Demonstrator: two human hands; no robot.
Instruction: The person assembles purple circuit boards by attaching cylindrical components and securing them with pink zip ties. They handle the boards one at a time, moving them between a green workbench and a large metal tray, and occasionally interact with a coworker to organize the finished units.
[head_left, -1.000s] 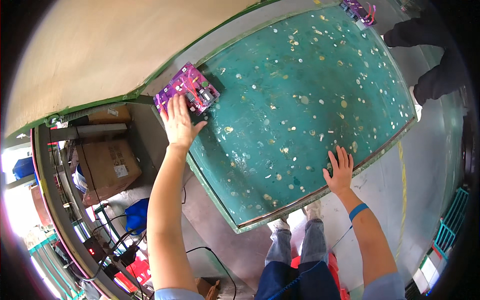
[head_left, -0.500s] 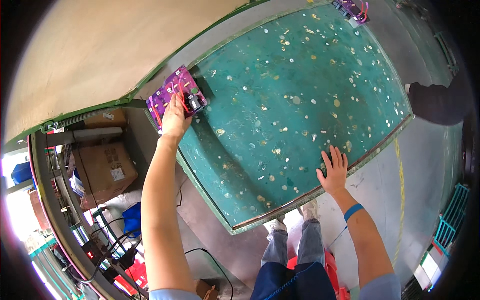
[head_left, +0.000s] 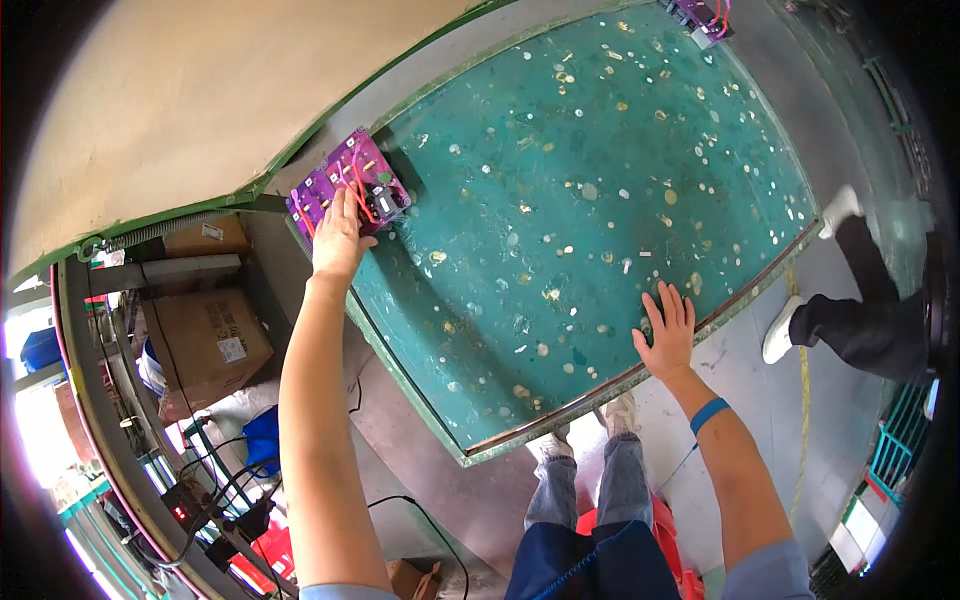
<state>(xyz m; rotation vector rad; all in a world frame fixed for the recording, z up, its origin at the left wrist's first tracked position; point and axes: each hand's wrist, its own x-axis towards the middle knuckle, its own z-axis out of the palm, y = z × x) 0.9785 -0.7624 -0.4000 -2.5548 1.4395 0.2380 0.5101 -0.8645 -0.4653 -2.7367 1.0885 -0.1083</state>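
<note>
A purple circuit board (head_left: 325,185) with red wires and black components lies at the left corner of the green worktop (head_left: 560,200). My left hand (head_left: 340,240) reaches over the board's near edge with its fingers stretched out and the thumb apart. Its fingertips lie over the board by the red wires; whether they press on it I cannot tell. On the worktop's near right side, my right hand (head_left: 667,335) rests palm down, fingers spread, holding nothing. A blue band (head_left: 708,415) circles the right wrist.
A second purple board (head_left: 705,18) sits at the worktop's far right corner. Left of the worktop, a shelf holds cardboard boxes (head_left: 205,345) and cables. On the right, another person's dark-trousered legs (head_left: 860,330) stride across the floor near a yellow line (head_left: 803,400).
My left hand has drawn back slightly toward the board's near edge, its thumb now more apart. The other person's legs have come further into view at the right. My right hand stays in place.
</note>
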